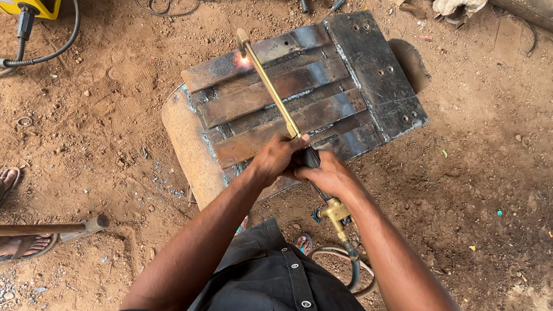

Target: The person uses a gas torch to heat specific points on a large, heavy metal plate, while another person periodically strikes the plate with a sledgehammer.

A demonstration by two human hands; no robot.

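On the dirt floor, largest first:
Steel plates (310,91): flat slats lie side by side over a rusty drum (186,143).
Cutting torch (271,84): long brass tube, its flame burning at the far-left slat's end.
Left hand (276,159): fingers wrapped around the tube.
Right hand (325,174): closed on the dark grip, just behind.
Progress: I judge it early; only one spot glows, the other slats look untouched.
Bystander: sandalled feet (0,186) at left.

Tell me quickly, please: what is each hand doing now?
Left hand: closed around the long brass cutting torch.
Right hand: closed on the torch's dark handle.
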